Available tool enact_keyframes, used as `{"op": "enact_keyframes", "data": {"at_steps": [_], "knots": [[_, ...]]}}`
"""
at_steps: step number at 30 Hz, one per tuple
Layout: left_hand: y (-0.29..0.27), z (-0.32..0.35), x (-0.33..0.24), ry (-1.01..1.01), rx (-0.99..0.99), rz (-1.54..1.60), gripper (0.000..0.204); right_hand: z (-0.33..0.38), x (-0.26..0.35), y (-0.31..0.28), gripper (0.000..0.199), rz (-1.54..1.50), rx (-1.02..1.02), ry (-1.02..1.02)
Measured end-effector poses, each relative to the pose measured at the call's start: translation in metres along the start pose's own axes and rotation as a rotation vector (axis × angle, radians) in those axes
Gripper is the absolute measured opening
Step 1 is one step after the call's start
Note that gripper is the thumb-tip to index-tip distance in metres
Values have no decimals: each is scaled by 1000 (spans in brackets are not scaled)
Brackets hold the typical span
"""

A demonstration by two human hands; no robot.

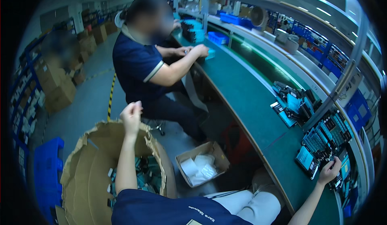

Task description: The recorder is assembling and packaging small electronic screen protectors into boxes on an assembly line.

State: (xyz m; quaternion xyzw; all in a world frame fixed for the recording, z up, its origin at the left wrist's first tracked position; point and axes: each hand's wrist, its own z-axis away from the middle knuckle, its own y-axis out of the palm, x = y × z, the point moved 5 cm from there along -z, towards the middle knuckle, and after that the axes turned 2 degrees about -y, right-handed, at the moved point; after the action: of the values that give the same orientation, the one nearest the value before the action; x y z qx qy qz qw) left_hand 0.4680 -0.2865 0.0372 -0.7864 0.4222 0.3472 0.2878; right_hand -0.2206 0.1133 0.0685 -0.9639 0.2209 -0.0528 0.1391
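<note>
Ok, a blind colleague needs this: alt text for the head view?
The right hand is at teal packs piled on a green bench; the left hand is raised by a carton holding teal pieces. A co-worker sits ahead at the bench.

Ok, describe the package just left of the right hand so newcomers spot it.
On the green workbench, find the package heap beside the wearer's right hand. Just left of that hand lies a flat teal-and-black package. Of that heap, it sits nearest the bench's front edge.
</note>
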Motion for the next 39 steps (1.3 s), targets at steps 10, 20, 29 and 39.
{"op": "enact_keyframes", "data": {"at_steps": [10,20,29,39], "knots": [[-25,325,386,-1245,-99,384,63,-5,163,7,24,-351,102,-220],[-27,342,380,-1209,-40,215,66,40,200,-26,25,-432,329,-216],[35,244,358,-1055,-57,180,69,179,130,-98,19,-141,175,-57],[65,304,339,-1094,112,-11,72,379,-15,-136,28,-651,-381,1922]]}}
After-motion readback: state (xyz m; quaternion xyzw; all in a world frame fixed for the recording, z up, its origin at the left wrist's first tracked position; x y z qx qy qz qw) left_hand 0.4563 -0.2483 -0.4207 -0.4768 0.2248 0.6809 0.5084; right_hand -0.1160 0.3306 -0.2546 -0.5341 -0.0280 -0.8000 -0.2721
